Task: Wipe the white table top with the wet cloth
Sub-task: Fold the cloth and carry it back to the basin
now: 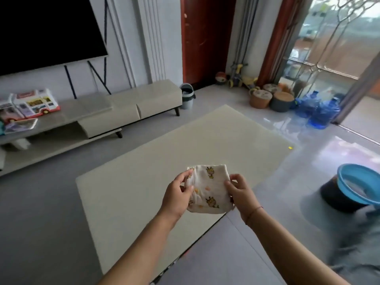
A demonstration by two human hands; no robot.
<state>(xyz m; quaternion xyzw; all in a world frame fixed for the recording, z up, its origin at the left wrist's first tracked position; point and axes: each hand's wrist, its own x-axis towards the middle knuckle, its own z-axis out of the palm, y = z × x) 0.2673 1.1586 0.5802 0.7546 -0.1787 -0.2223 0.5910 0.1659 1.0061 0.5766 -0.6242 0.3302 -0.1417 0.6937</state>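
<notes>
Head view, single camera. My count follows.

Worktop (156, 149): one, pale cream-white, rectangular, low, standing on grey floor.

Cloth (208, 189): one. It is white, folded into a small pad, and printed with little yellow cartoon animals, of which I count three, plus a few orange marks. It is held up between both hands over the near right part of the worktop, and it looks lifted off the surface. I cannot tell from here whether it is wet.

Grips: two, both on bare forearms entering from the bottom edge.
- Left grip (176, 194): clasps the cloth's left edge, thumb on top, fingers curled beneath.
- Right grip (239, 193): pinches the cloth's right edge, fingers bent, thumb on the fabric. A thin red bracelet (254, 211) circles the wrist.

Basin (356, 181): one, blue, tilted, resting on a dark stool (337, 199) to the right, well apart from the worktop.

Television (47, 31): one, dark, on the wall.

Low cabinet (125, 108): one, beneath it, carrying one toy bus (36, 103).

Waste bin (187, 95): one, beside the cabinet's end.

Blue water jugs (322, 114): two, by the window.

Round tubs (260, 99): three, near the jugs.
</notes>
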